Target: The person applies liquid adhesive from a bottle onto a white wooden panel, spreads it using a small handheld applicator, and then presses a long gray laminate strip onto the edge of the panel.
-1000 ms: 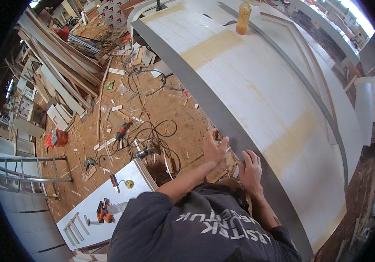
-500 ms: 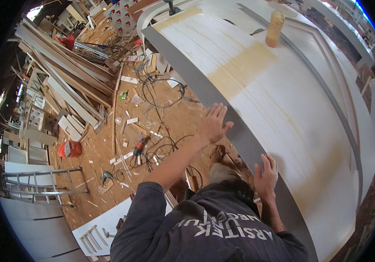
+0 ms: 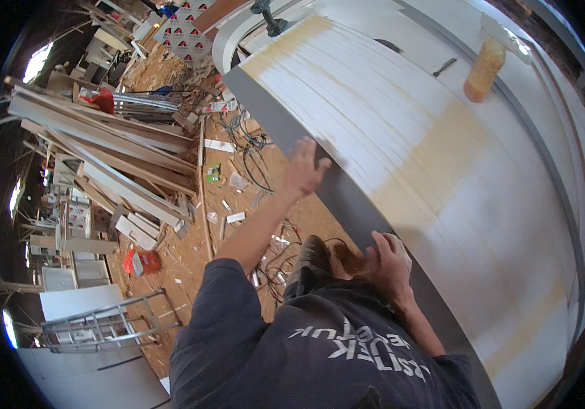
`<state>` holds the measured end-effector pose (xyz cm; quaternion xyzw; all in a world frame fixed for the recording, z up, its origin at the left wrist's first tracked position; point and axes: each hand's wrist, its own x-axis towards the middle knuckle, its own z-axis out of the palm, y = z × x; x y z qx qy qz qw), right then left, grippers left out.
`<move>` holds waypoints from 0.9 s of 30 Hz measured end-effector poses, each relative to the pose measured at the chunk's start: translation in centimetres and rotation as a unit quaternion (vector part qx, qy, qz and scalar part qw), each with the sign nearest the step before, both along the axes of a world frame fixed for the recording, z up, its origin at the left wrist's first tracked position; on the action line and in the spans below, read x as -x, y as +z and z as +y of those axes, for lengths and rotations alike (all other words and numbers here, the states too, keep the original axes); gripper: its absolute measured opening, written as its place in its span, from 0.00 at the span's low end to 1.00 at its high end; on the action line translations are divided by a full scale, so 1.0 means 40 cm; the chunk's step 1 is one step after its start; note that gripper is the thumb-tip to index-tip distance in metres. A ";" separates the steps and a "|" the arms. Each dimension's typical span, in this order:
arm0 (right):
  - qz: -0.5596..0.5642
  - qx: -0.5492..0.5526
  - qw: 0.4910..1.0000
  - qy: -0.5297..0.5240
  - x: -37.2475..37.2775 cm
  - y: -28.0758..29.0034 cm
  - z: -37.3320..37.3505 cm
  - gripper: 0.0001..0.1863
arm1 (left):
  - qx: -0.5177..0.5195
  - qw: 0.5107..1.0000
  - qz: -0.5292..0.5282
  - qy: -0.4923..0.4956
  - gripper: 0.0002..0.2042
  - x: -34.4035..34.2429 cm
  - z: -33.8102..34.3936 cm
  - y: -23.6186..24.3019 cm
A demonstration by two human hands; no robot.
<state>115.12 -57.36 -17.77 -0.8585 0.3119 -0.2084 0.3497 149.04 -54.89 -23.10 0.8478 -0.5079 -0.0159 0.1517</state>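
Bottle on white panel | lumber, ladder, cables leftward

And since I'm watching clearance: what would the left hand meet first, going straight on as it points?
Past the gray strip beside it, the left hand would likely meet the streaked white panel; whether it hovers or touches is unclear.

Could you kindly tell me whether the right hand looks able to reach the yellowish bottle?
Probably not without leaning: the right hand is at the grey strip, and the bottle stands across the white panel, though nothing blocks the way.
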 end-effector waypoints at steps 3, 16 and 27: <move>-0.031 0.033 0.997 0.060 -0.190 0.003 -0.031 0.18 | 0.007 0.997 -0.071 0.035 0.36 -0.316 -0.023 0.013; 0.072 0.154 0.945 -0.281 -0.618 -0.130 -0.011 0.11 | -0.056 0.993 -0.100 -0.014 0.41 -1.211 -0.115 -0.066; 0.083 0.187 0.944 -0.259 -0.625 -0.139 -0.056 0.13 | -0.189 0.979 -0.080 -0.012 0.45 -1.211 -0.128 -0.048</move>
